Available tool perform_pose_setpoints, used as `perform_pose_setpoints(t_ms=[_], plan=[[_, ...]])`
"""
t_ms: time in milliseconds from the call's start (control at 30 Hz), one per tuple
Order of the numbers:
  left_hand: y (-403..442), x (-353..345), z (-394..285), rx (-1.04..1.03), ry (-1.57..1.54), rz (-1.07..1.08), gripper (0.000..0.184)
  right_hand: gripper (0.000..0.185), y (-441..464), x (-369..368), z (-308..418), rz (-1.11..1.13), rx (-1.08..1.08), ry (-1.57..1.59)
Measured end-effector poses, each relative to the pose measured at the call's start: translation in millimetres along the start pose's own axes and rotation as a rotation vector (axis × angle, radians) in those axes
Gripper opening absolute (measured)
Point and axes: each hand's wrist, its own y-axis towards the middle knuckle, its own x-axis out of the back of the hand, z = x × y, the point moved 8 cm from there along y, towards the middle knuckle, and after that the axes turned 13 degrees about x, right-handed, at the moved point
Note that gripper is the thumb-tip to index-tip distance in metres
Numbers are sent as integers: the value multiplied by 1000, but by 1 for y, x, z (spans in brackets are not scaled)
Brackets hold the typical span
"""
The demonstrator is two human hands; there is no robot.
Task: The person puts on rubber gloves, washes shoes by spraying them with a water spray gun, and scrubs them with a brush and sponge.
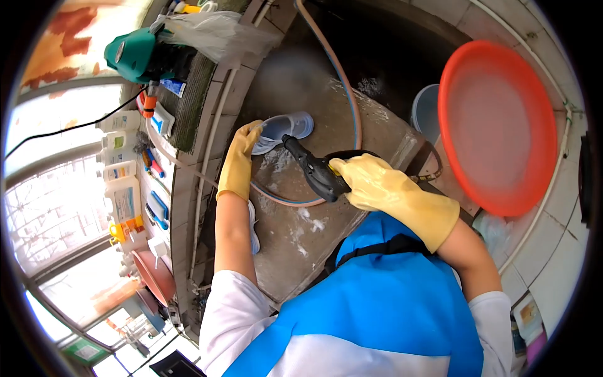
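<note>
A yellow rubber glove covers my left hand (243, 154), whose fingers are closed on the end of a pale blue-grey shoe (295, 126). The shoe is tilted with its opening showing, above the wet slab (282, 242). In my right hand (370, 181), also in a yellow glove, is a black spray gun (316, 169); its nozzle is close to the shoe's opening. Mist hangs beyond the shoe. A second, white shoe (253, 229) lies partly hidden beside my left forearm. White foam spots the slab.
A hose (336, 60) curves across the slab. At the right are a large red basin (446, 135) and a grey-blue bucket (426, 113). Along the left ledge stand several bottles (124, 198), brushes (158, 207), a green machine (129, 55) and a pink basin (154, 276).
</note>
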Motion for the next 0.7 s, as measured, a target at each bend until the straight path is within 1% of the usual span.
perform_pose_setpoints(t_ms=[67, 100, 133, 167, 200, 233, 267, 300, 333, 400, 467, 533, 567, 600, 667, 700], plan=[[25, 5, 41, 63, -333, 174, 39, 37, 5, -3, -9, 6, 3, -43], [38, 9, 59, 93, -314, 159, 35, 42, 6, -2, -11, 22, 4, -42], [49, 13, 74, 124, -295, 145, 33, 42, 8, 2, -11, 12, -2, -35], [51, 11, 76, 72, -405, 182, 28, 44, 10, 2, -10, 82, -10, -41], [55, 14, 80, 74, -412, 174, 22, 46, 10, 1, -8, 152, -19, -48], [59, 17, 83, 76, -419, 165, 17, 48, 10, 3, -3, 176, -27, -68], [60, 19, 87, 78, -417, 170, 17, 48, 10, 2, -5, 175, -31, -66], [59, 25, 81, -66, -158, 67, 16, 48, 11, 1, -4, 140, -1, -36], [58, 25, 76, -169, -35, 36, 16, 49, 11, 2, -3, 104, 30, -8], [52, 25, 66, -373, 206, -65, 16, 51, 10, 6, -4, 86, 17, -7], [55, 22, 86, 101, -535, 125, 17, 53, 11, 4, -11, 155, -12, -86], [33, 9, 58, 94, -504, 94, 18, 55, 8, 5, -9, 138, -23, -52], [30, 5, 51, 85, -475, 61, 20, 56, 8, 1, -5, 131, 17, -58], [35, 10, 53, 86, -475, 64, 20, 56, 10, -3, -1, 126, 56, -65], [50, 24, 74, 108, -287, 82, 23, 55, 12, 6, -11, 131, -36, -41], [51, 22, 81, 109, -288, 81, 23, 55, 15, -3, -14, 139, 68, -156]])
